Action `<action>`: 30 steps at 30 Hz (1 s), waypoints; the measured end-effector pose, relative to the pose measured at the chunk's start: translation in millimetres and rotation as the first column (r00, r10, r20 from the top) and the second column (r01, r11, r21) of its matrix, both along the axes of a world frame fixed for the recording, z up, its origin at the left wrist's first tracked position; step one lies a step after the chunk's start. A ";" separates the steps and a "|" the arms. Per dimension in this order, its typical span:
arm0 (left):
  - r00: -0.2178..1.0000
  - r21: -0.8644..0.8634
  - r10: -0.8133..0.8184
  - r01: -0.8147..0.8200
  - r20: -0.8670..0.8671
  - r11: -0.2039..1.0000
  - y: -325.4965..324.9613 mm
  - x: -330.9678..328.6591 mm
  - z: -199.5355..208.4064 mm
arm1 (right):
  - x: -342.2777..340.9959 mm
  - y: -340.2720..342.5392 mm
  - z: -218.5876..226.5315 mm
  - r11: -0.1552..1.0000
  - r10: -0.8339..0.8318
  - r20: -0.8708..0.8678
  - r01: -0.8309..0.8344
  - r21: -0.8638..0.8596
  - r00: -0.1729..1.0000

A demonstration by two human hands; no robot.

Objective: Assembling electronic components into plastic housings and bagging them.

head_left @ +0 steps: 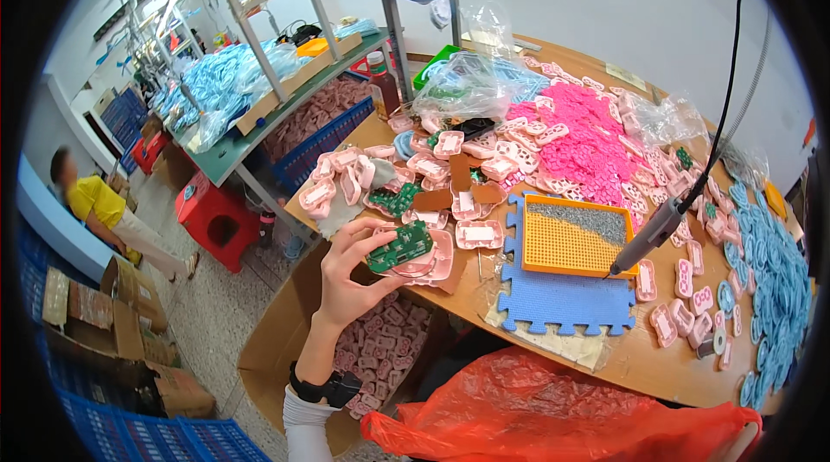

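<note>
Green circuit board (400,248), one: sitting above the desk's (635,367) near left edge, overlapping an open pale-pink shell (442,260).
Left hand (344,276), one: gripping the board between thumb and fingers; whether the hand is also bearing the shell, I am not managing to tell from where I am standing.
Thin wire (419,272), one: curving out below the board, across the shell's opening.
Right hand: not showing, so its state is staying unknown to me.
Driver-like tool (653,237), grey: hanging from a black cable, its tip pointing down beside the yellow tray's (566,272) near right corner.
Small metal pieces (577,222), many: filling the tray's far part; the tray is resting on a blue foam mat (562,306).
Loose pink shells (385,350), a boxful: lying in a cardboard box (275,337) below the desk.
Step, in my judgement: board and shell are being brought into line, with no fastening showing. Next move, likely: calling for squaring the board to the cavity, keeping the wire off the rim, and steadying the shell.
</note>
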State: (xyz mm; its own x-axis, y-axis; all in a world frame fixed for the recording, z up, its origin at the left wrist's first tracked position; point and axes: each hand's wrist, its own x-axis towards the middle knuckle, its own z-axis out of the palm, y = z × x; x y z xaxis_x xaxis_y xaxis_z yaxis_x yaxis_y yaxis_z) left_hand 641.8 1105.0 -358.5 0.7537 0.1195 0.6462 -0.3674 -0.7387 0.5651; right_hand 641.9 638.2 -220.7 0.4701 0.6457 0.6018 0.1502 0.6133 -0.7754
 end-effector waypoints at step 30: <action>0.968 0.338 -0.105 0.179 -0.228 0.924 -27.5 121.5 -62.7 | 16.1 20.8 -24.8 0.978 -0.195 -0.048 0.198 0.070 0.980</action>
State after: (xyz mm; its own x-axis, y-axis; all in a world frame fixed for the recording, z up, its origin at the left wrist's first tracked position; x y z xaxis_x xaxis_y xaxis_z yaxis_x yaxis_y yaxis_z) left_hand 763.2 1077.6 -421.3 0.8642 -0.2061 0.4590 -0.3893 -0.8518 0.3504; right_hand 658.0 659.0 -245.5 0.6080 0.4927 0.6226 0.2431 0.6310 -0.7367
